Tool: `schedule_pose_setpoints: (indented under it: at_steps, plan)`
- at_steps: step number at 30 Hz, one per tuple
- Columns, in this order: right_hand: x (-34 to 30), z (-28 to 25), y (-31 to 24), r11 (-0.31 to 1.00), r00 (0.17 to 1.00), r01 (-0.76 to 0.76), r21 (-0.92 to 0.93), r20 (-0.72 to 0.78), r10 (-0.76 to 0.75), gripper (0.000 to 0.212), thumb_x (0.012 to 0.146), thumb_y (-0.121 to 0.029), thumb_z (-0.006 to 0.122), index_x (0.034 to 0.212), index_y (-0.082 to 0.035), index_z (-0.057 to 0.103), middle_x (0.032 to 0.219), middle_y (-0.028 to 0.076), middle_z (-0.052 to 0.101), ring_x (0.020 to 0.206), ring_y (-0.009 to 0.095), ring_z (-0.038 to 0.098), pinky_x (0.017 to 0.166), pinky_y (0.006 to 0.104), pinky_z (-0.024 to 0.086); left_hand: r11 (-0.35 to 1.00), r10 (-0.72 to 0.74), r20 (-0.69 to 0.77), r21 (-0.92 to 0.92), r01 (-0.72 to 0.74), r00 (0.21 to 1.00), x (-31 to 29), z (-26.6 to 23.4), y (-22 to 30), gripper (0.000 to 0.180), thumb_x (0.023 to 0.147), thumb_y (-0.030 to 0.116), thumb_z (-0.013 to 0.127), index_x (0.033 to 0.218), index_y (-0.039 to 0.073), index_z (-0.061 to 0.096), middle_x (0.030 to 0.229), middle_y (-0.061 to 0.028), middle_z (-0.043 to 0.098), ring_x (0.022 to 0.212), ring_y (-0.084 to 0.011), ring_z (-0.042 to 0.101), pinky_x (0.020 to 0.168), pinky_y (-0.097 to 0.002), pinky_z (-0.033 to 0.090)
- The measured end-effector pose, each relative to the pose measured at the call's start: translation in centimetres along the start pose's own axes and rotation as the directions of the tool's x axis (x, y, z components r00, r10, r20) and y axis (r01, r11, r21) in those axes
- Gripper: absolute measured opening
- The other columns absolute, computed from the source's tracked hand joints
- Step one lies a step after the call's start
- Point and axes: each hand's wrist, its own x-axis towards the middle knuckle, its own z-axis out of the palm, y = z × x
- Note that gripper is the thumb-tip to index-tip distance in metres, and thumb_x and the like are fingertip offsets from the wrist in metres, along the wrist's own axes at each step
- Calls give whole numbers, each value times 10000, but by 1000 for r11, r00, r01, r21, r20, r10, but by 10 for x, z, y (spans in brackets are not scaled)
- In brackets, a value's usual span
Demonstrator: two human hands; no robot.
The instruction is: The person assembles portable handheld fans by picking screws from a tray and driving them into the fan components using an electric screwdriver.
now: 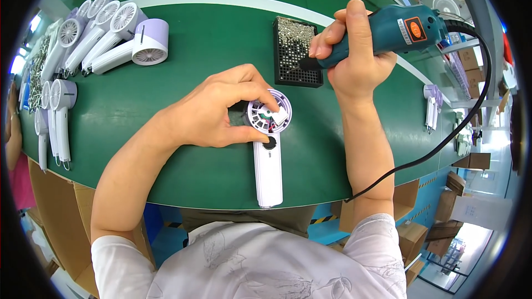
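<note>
A white and pale purple handheld fan lies on the green bench in front of me, its handle toward the near edge. My left hand is closed on the fan's round head, thumb near the handle's top and fingers at the rim. A small white piece sits at the fan's centre under my fingertips; thin wires show beside it. My right hand grips a teal electric screwdriver, pointing left. The screwdriver's tip is over a black tray of small screws; whether it touches one I cannot tell.
Several finished-looking fans are bunched at the left, with more fans below them. A black cable loops from the screwdriver down past my right forearm. Another fan lies far right. Cardboard boxes stand below the bench.
</note>
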Motion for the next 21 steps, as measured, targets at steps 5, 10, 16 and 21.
schedule_pose_setpoints:
  at_steps: [5,10,16,21]
  plan:
    - [0,-2,-12,997,1000,11,71,22,-12,238,1037,-203,578,968,13,652,647,79,581,466,189,541,458,381,486,1000,10,-10,-7,-10,1000,-1,0,-3,452,686,62,913,1096,45,724,1099,-136,649,994,-258,614,882,-343,512]
    - [2,-9,-50,968,974,-44,248,227,-14,466,1096,-428,384,1047,-79,689,710,6,540,508,136,466,494,328,433,1000,23,-11,-3,-23,1000,0,0,-3,448,680,49,912,1083,44,718,1098,-123,652,987,-252,612,870,-343,516]
    - [-19,2,-61,893,850,-162,419,519,-89,534,1108,-493,305,1198,-73,622,777,21,562,522,157,500,501,339,480,1000,12,-14,10,-12,1000,0,0,-3,433,696,78,910,1081,70,713,1058,-93,632,982,-258,624,850,-345,528]
    - [-31,13,-59,951,851,-179,252,525,21,470,1111,-472,319,1143,-91,592,744,35,556,507,178,523,492,357,490,1000,8,-21,11,-8,1000,-1,1,-4,431,694,71,906,1079,63,711,1051,-91,631,978,-255,623,847,-347,526]
